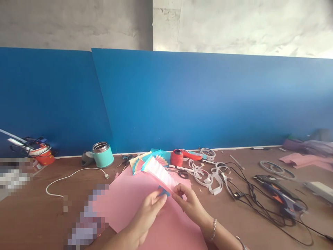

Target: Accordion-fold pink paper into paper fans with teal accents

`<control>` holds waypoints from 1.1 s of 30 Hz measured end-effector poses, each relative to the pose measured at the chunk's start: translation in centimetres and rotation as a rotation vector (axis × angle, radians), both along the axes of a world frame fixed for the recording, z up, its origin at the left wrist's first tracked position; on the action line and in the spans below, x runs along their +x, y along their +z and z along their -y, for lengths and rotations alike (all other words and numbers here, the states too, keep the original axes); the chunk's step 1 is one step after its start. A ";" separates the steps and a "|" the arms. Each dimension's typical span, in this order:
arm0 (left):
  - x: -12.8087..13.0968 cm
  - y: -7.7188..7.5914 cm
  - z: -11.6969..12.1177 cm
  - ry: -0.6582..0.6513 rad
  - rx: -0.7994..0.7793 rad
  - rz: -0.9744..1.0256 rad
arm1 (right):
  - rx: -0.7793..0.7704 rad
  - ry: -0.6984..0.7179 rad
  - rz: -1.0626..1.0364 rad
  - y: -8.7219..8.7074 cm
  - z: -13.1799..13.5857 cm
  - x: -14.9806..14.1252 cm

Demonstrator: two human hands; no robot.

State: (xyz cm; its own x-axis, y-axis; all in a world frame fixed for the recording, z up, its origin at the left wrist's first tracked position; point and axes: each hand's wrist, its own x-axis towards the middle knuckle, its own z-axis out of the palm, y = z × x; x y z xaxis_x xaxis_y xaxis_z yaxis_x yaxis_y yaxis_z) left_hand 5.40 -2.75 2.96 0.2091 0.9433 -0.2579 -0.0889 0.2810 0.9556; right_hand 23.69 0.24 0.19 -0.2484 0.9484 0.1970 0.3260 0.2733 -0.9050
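Observation:
Between my hands, above the table, is a pleated paper piece [162, 173], white to pale pink with coloured edges at its far end. My left hand [153, 205] pinches its near end from the left, where a bit of blue paper shows by the fingertips. On the right, my right hand [189, 201] has thumb and fingers closed on the near edge of the same piece. Beneath both hands lie large pink paper sheets [130, 198]. Smaller folded paper fans [137, 166] in yellow, blue and red rest just beyond.
A turquoise steel-lined cup [102, 156] stands back left, near a white cable [75, 172]. Behind the paper sits a red round object [177, 158]. Clear strip loops [204, 175], black cords [249, 194] and a glue gun [283, 201] spread rightward. A blue partition [208, 104] closes off the back.

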 end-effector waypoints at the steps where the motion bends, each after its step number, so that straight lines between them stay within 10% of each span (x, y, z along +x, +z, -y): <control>1: 0.8 0.3 -0.3 0.025 0.055 0.042 | -0.014 0.019 -0.019 0.2 0.2 -0.1; 10: 2.5 0.7 -2.2 0.275 0.099 0.235 | 0.252 -0.018 0.163 0.2 0.4 1.6; 21: 1.8 -0.1 -2.4 0.289 0.189 0.126 | -0.181 0.043 0.018 -0.8 -0.6 0.9; 24: 0.5 -0.1 -3.3 0.401 0.502 -0.292 | 0.066 -0.031 0.103 -0.8 -0.4 1.3; 29: -1.2 0.3 -4.5 0.364 1.215 -1.082 | 0.902 -0.313 0.306 -0.5 0.5 1.5; 33: -0.3 -1.3 -4.1 0.163 1.232 -1.417 | 1.032 -0.296 0.568 -0.8 1.2 1.2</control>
